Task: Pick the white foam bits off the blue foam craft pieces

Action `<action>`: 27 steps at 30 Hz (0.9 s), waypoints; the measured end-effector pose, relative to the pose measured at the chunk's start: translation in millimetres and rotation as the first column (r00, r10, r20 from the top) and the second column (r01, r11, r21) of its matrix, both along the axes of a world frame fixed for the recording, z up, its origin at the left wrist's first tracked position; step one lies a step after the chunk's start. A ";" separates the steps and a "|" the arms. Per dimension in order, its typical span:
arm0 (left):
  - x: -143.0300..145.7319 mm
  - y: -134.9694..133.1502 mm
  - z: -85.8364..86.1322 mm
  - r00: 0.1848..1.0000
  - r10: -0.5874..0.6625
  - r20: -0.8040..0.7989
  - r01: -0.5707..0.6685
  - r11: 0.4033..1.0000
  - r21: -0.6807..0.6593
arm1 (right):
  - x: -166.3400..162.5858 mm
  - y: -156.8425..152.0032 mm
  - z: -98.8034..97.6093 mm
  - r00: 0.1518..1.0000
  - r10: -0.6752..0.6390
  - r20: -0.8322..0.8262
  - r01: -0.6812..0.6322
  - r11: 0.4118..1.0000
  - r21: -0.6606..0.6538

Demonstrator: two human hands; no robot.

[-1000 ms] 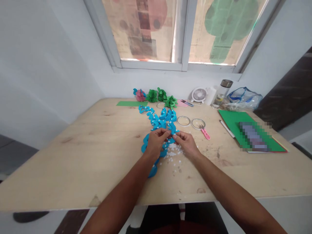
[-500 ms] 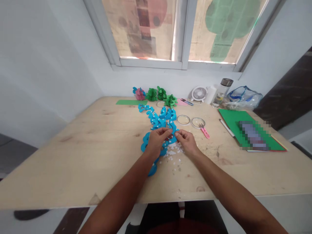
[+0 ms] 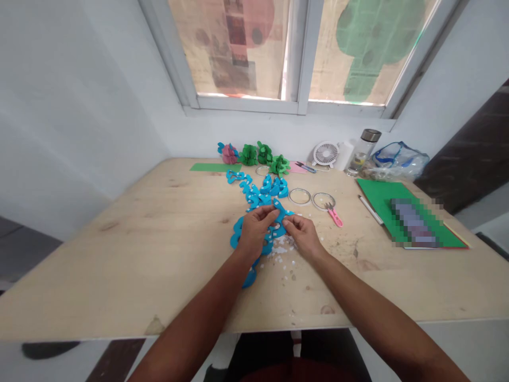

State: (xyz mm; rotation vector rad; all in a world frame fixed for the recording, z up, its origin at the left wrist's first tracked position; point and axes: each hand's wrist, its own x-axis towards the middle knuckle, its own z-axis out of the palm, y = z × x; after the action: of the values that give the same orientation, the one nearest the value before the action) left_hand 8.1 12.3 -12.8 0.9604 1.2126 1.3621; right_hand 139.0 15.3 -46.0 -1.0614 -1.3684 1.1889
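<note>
Between my two hands is a blue paper cutout [image 3: 280, 209] with curved edges and small white patches on it. My left hand [image 3: 256, 228] pinches its left side, and my right hand [image 3: 301, 231] has thumb and finger closed on its right side. More blue cutouts [image 3: 236, 233] lie under and beside my left hand, partly hidden by it. Just beyond my hands, a cluster of blue cutouts with white patches [image 3: 274, 187] lies on the table. Small white scraps [image 3: 281, 246] are scattered below the held piece.
Two tape rolls [image 3: 299, 197] and pink-handled snips [image 3: 334, 216] lie right of the cutouts. Green paper flowers [image 3: 249, 154], a small fan [image 3: 325, 154] and a glass bottle [image 3: 360, 154] stand along the wall. A green folder [image 3: 382, 196] and a pen [image 3: 369, 208] lie at right.
The held blue cutout has turned and shifted slightly between my fingers, with its upper end now showing above my left fingertips. My right fingertips have moved slightly down. The other things stay put.
</note>
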 end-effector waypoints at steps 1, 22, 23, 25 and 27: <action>0.2 -0.4 0.8 1.000 0.017 -0.006 -0.017 1.000 -0.004 | -0.3 -0.2 -0.4 1.000 0.011 0.001 -0.011 1.000 -0.004; 8.1 -11.4 9.1 0.938 0.007 -0.347 0.065 0.979 0.195 | 10.1 -7.9 15.6 0.802 -0.438 0.406 0.020 0.700 0.714; 8.1 -11.5 8.8 0.933 0.006 -0.361 0.071 0.977 0.199 | 10.6 -7.4 15.2 0.787 -0.455 0.417 0.019 0.694 0.720; 8.3 -12.0 8.5 0.923 0.006 -0.385 0.078 0.976 0.201 | 11.2 -7.1 14.8 0.762 -0.482 0.432 0.016 0.681 0.732; 8.5 -12.6 8.3 0.914 0.011 -0.406 0.080 0.976 0.204 | 11.3 -7.1 14.8 0.741 -0.503 0.445 0.011 0.672 0.741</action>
State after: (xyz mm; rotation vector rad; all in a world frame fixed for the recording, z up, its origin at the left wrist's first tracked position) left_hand 16.6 -0.3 -4.6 1.4698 1.3602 1.3237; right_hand 150.3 8.2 -31.2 -1.0570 -1.8645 -0.0285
